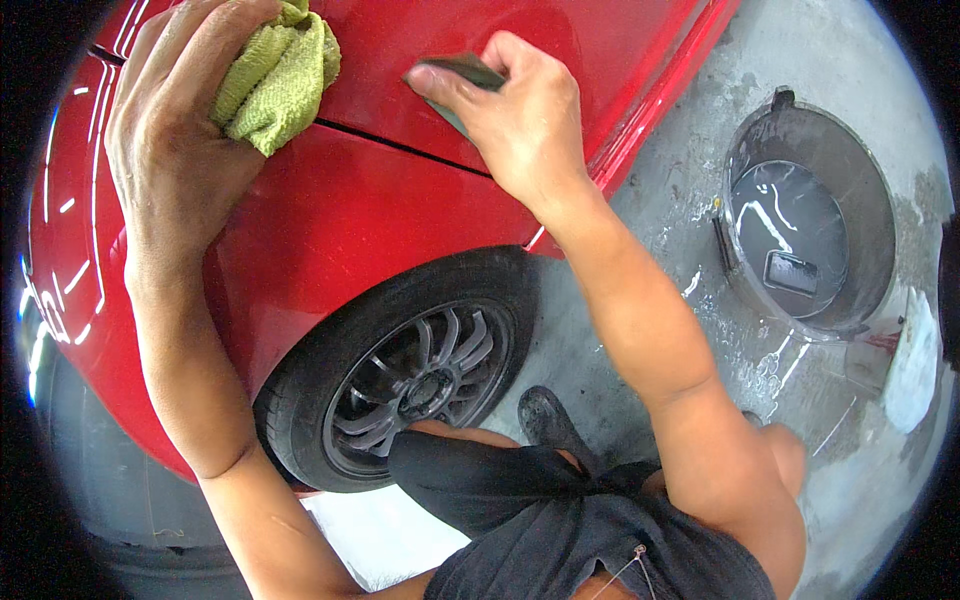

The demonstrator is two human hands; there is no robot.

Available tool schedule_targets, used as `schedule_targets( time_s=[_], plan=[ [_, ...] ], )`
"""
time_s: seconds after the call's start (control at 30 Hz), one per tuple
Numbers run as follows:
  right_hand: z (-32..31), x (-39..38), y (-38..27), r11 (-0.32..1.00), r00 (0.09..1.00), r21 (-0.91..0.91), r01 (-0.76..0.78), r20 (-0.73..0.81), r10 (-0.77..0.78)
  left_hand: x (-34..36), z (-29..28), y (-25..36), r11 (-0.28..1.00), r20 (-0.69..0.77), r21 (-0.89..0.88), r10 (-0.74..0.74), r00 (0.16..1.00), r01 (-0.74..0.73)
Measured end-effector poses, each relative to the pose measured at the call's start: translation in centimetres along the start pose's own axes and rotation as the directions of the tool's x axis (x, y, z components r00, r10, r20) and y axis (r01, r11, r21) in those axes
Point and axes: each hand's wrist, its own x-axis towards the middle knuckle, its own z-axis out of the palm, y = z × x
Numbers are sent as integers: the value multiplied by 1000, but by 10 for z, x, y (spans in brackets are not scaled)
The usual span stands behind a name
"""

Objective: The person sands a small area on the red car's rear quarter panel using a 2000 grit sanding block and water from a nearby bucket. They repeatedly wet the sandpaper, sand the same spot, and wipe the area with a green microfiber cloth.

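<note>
My left hand is closed round a crumpled yellow-green cloth at the upper left, against the glossy red car body. Further right, my right hand pinches a thin, dark, flat pad between thumb and fingers. The pad is on or just over the red panel, above a dark seam between two panels; its exact kind I cannot make out. Part of it is hidden by my fingers.
A car wheel with a black tyre and grey spokes sits below the panel, close to my bent leg. To the right, a dark round bucket holds water and a dark rectangular thing. The grey floor has wet patches.
</note>
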Motion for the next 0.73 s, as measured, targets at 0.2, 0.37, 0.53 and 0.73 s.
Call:
schedule_targets(
  time_s=[0.2,0.37,0.53,0.73],
  plan=[
    [4,8,7,996,993,24,87,-81,-85,6,1,-6,999,25,-22,45,999,-44],
    [2,-9,22,991,990,-39,127,-59,-130,-2,2,-19,993,63,-103,61,996,-54],
    [10,5,5,974,964,-20,227,-138,-227,2,1,-17,991,92,-129,50,994,-38],
    [7,-15,21,990,987,14,140,-77,-138,-6,2,-29,978,108,-207,16,994,7]
  ],
)
